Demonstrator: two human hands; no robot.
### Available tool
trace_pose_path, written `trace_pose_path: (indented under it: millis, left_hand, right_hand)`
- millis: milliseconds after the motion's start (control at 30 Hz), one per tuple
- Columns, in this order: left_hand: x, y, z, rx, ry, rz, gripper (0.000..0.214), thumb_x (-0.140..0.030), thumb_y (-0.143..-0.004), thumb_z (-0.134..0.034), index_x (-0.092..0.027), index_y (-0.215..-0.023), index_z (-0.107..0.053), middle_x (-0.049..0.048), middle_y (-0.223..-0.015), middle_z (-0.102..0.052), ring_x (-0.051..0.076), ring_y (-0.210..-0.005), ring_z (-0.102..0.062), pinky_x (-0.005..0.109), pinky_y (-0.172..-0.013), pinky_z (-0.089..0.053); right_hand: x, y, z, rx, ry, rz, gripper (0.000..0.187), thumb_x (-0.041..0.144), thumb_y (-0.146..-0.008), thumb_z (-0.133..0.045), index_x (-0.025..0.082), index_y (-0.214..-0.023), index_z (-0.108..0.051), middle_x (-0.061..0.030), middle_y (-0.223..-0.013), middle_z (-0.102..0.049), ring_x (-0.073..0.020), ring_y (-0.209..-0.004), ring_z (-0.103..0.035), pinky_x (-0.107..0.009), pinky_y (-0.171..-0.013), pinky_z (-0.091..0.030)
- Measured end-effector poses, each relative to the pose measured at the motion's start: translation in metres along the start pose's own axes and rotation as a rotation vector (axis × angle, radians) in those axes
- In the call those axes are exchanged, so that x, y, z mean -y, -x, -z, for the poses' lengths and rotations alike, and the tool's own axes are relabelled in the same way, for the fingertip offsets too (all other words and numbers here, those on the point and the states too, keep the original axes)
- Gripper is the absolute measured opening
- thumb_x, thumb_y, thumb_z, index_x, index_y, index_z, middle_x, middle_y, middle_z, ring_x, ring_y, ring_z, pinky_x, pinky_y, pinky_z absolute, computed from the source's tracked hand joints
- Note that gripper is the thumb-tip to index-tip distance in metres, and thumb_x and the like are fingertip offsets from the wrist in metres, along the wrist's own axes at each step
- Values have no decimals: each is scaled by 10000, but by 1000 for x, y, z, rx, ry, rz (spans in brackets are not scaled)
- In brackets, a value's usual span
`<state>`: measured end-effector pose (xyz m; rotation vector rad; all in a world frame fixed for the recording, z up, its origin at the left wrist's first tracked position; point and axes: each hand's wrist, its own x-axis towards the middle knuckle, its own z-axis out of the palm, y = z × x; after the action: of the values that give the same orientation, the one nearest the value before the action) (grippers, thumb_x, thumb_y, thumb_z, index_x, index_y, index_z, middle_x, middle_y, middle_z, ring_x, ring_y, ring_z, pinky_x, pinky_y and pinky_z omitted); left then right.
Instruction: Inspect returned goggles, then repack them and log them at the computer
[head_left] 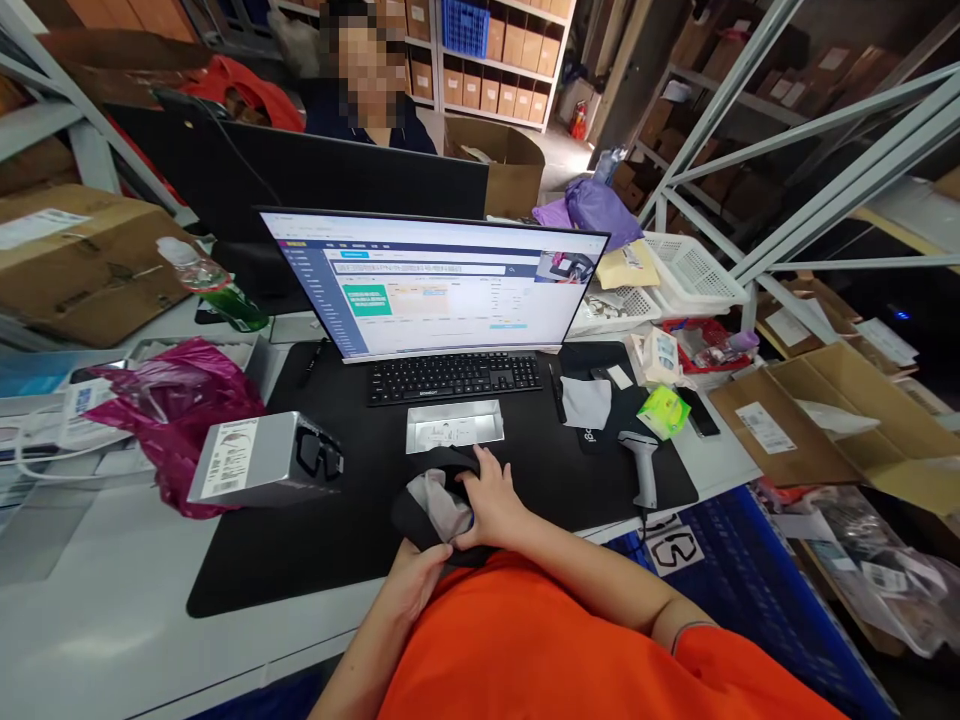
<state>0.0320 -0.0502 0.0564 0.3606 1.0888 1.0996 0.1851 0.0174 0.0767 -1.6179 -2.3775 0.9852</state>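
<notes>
Close to my body, above the black desk mat point(345, 560), I hold a soft black item with a grey cloth point(442, 503) showing in its opening. My left hand point(420, 578) grips its lower edge, thumb on the cloth. My right hand point(491, 505) is closed around its right side, thumb low and fingers over the far edge. Just beyond lies a shallow silver box part point(455, 427) with printed paper in it. To the left stands a silver box point(262, 460) with a goggle picture and a label. What the black item is exactly I cannot tell.
A monitor point(450, 285) and black keyboard point(454, 377) stand ahead. Rightward are a grey cloth point(586, 403), a barcode scanner point(640, 465), a green packet point(664, 412) and an open carton point(795, 410). A magenta bag point(187, 400) and bottle point(214, 285) are left. Another person point(367, 90) sits opposite.
</notes>
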Motion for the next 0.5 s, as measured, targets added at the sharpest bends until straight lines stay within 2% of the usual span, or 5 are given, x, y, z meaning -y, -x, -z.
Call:
trace_pose_path:
  millis: [100, 267, 367, 433, 500]
  left_hand:
    - [1, -1, 6, -8, 11, 0, 754, -197, -484, -879, -192, -1210, -673, 123, -1081, -771, 369, -1124, -688, 548, -1098, -491]
    - [3, -1, 15, -1, 24, 23, 647, -206, -520, -884, -170, -1137, -691, 135, -1091, -764, 367, -1137, -681, 525, -1060, -523]
    - [8, 0, 16, -10, 46, 56, 548, -187, -532, -857, -160, -1057, -704, 123, -1036, -767, 349, -1078, -702, 511, -1018, -552]
    - [10, 1, 15, -33, 56, 65, 532, -178, -529, -853, -166, -1040, -707, 107, -994, -770, 332, -1020, -717, 499, -987, -570]
    - [11, 1, 14, -54, 71, 72, 587, -166, -501, -867, -169, -1066, -704, 101, -979, -772, 329, -987, -725, 494, -973, -578]
  right_hand:
    - [-10, -8, 4, 13, -98, 72, 919, 408, -545, -972, 203, -1359, -598, -226, -1638, -228, -435, -1515, -207, -679, -1167, -228]
    - [-29, -21, 14, -5, -322, 174, 98, 251, -863, -764, 180, -927, -783, -104, -1242, -646, -258, -1232, -568, -397, -1073, -437]
    - [-25, -17, 13, 8, -290, 104, 184, 232, -955, -608, 175, -892, -772, -97, -1120, -665, -245, -1115, -603, -423, -1018, -467]
    - [-16, -9, 10, -11, -211, 65, 214, 331, -942, -622, 166, -943, -758, -134, -1243, -622, -296, -1189, -563, -530, -1058, -426]
    - [-9, -3, 6, -42, -130, 61, 428, 476, -810, -754, 161, -1099, -724, -185, -1423, -506, -383, -1325, -452, -679, -1102, -318]
